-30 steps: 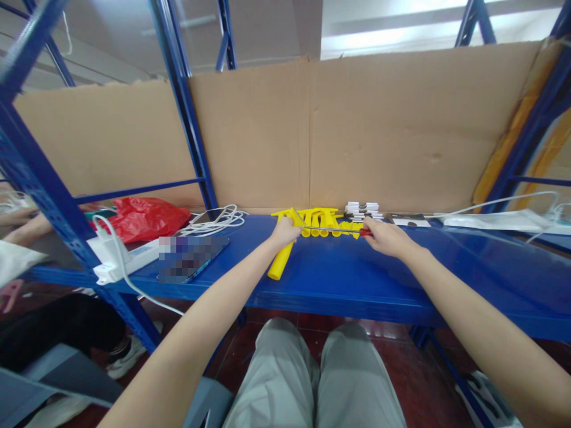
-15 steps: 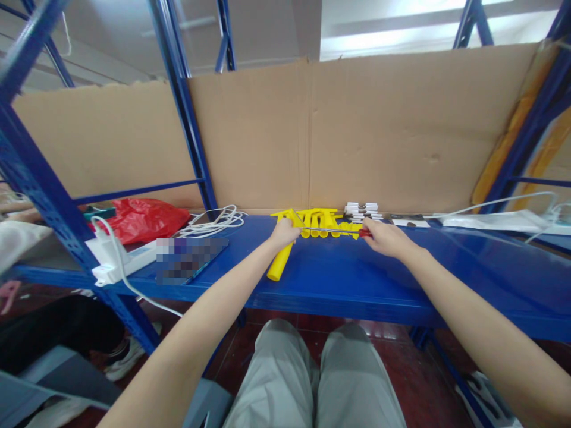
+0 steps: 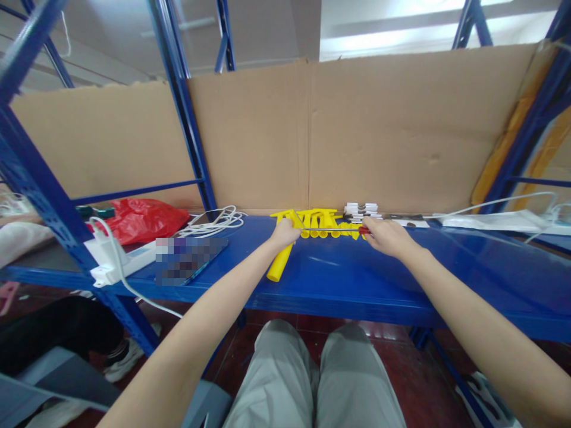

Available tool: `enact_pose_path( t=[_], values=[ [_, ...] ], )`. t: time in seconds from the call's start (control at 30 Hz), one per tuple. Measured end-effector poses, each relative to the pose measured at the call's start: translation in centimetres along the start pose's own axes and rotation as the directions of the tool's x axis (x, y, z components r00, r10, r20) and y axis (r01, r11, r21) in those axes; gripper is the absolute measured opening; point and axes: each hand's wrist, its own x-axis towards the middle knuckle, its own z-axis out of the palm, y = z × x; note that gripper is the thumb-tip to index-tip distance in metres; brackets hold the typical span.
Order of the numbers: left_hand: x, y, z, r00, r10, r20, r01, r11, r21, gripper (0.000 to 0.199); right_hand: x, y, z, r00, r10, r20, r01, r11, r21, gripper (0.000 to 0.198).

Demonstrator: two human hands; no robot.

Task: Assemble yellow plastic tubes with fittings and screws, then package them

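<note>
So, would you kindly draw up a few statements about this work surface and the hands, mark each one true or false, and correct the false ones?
1. The left hand holds a yellow part. True.
2. The right hand is empty. False: it grips a red-handled tool.
3. The tool's thin metal shaft points away from the left hand. False: it points toward it.
4. A cardboard panel stands along the back of the blue shelf. True.
5. The plastic bag to the left of both hands is green. False: it is red.
</note>
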Motion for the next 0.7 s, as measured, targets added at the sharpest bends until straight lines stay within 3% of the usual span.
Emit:
enact_pose_path(
  t=[0.27,0.7],
  values=[
    [0.2,0.0,0.1,0.999,-0.041,0.008,0.041,0.997,0.058,0.033,-0.1,0.3,0.3,0.984,-0.075,-0.163,0.071,0.997,-0.030,0.022],
    [0.6,-0.6,0.2,1.000,-0.024,0.011,0.024,1.000,-0.001,0.024,0.2,1.2,1.3,0.992,-0.090,-0.094,0.102,0.986,0.132,0.014]
  ],
)
